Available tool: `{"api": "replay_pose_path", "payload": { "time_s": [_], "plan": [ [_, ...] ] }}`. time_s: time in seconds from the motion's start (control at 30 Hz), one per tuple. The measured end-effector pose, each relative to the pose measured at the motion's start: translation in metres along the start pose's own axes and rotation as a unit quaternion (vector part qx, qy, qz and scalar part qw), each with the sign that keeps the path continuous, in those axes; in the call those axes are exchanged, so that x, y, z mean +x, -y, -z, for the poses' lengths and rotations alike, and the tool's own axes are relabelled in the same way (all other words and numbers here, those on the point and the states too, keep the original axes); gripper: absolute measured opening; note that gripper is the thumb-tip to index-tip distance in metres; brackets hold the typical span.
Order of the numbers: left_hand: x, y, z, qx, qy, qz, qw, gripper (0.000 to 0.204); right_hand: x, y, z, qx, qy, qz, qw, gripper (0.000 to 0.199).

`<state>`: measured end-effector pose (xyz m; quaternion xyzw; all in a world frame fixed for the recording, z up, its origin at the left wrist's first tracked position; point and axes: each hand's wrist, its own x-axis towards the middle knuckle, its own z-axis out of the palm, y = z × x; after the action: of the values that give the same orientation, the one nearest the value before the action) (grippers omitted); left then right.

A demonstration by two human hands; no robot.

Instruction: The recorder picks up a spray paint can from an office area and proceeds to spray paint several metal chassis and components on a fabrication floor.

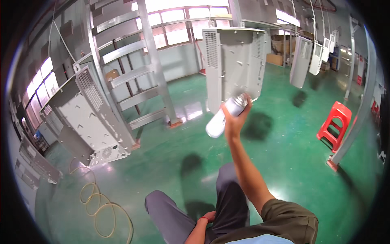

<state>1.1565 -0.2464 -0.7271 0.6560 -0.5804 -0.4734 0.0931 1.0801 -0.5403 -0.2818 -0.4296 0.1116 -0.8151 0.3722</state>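
My right hand (234, 123) is closed around a white spray can (221, 120) with a silvery top. Tilted, the can has its top toward the upper right, by my fingers, and its base toward the lower left. Just beyond it hangs a light grey housing (239, 61) with vent grilles down both sides; in the picture the can overlaps its lower edge, and I cannot tell whether they touch. Low in front of me, my left hand (209, 216) rests between my thighs, a thin red band at its wrist. Its fingers are mostly hidden.
Another grey vented housing (87, 122) hangs at the left, beside a metal ladder-like frame (134, 75). A yellowish hose (97, 209) lies coiled on the green floor. At the right are a red plastic stool (336, 126), a metal post (357, 122) and several hanging panels (300, 61).
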Motion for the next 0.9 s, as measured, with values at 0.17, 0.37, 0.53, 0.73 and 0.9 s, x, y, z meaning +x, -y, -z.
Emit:
{"api": "replay_pose_path", "payload": {
  "time_s": [0.17,0.37,0.53,0.73,0.9],
  "plan": [
    [0.027,-0.005,-0.005,0.015,-0.013,0.002,1.0,0.054,0.121,0.02,0.017,-0.089,-0.063,0.182,0.977,0.075],
    [0.045,0.027,-0.02,-0.01,-0.028,-0.015,0.999,0.057,0.153,0.033,0.006,-0.148,-0.046,0.219,0.963,0.072],
    [0.046,-0.028,-0.011,0.008,0.003,0.004,1.0,0.057,0.169,0.029,0.023,-0.106,-0.135,0.228,0.958,0.072],
    [0.064,-0.042,-0.017,0.003,-0.007,0.01,1.0,0.058,0.167,0.032,0.02,-0.124,-0.061,0.21,0.968,0.074],
    [0.081,-0.046,-0.022,-0.037,-0.015,0.011,0.999,0.06,0.172,0.031,0.02,-0.093,-0.107,0.191,0.971,0.075]
  ]
}}
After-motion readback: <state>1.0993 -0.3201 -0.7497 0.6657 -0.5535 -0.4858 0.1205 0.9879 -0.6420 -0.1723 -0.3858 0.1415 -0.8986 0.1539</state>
